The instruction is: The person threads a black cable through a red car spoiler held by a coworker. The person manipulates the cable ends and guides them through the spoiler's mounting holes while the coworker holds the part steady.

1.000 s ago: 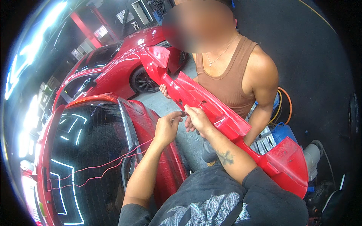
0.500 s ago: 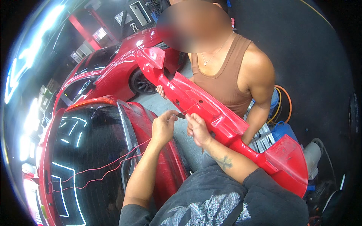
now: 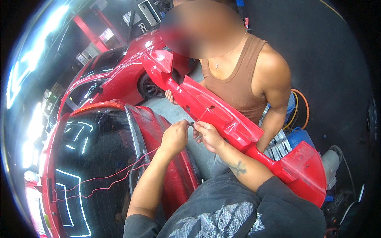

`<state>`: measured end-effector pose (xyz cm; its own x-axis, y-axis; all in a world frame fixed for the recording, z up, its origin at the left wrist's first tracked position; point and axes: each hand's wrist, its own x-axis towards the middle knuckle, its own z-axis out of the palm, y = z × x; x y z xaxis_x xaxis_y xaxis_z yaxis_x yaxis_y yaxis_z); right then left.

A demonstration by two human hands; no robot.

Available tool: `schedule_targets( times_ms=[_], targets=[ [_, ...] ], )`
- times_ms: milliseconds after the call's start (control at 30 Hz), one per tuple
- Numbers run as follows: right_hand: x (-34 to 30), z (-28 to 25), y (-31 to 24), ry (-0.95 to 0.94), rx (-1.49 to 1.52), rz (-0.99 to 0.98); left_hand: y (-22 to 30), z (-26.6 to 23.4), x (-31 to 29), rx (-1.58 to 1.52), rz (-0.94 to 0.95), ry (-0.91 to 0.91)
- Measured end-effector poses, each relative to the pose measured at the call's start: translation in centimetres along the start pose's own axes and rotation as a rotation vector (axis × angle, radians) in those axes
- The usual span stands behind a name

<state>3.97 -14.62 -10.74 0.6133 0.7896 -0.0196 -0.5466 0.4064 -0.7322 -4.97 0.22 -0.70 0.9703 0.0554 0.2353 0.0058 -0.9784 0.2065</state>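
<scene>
My left hand and my right hand meet in front of me, thumbs and fingers pinched. Between their fingertips is a short dark piece at the end of a thin wire; its exact kind is too small to make out. A thin red wire runs from my right fingertips to a hole in a red car spoiler. Two more red wires cross the rear window and pass behind my left forearm. A co-worker's hand supports the spoiler at its left part.
Close at my left stands a red car with a dark rear window. Another red car is parked behind it. The co-worker in a brown tank top stands opposite me. An orange hose and a blue container lie at the right.
My hands have come closer together, the left turning so its back shows more. The dark piece now sits between both sets of fingertips. The spoiler has barely moved.
</scene>
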Motion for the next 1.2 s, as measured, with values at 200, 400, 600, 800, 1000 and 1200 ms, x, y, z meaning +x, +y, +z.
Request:
schedule_targets(
  times_ms=[200, 400, 600, 800, 1000, 1200],
  targets=[
    [-0.7, 0.2, -0.4, -0.032, -0.014, -0.079, 0.9, 0.5, 0.5, 0.015, -0.145, -0.027],
    [-0.1, -1.2, 2.3, 0.099, -0.403, -0.139, -2.6, 2.7, 0.7, -0.426, -0.355, -0.172],
    [2.5, 1.0, 3.0, 0.169, -0.415, -0.35, -1.8, 1.6, -0.7, -0.783, -0.452, -0.253],
    [3.2, 2.0, 1.9, 0.161, -0.244, -0.348, -1.1, -1.3, -0.1, -1.153, -0.631, -0.344],
    [2.0, 2.4, 1.4, 0.368, -0.343, -0.312, -0.8, -1.6, -0.1, -1.258, -0.72, -0.294],
    [-0.8, 1.8, 2.5, 0.43, -0.585, -0.681, -0.7, -0.2, 0.0, -0.876, -0.53, -0.104]
  ],
)
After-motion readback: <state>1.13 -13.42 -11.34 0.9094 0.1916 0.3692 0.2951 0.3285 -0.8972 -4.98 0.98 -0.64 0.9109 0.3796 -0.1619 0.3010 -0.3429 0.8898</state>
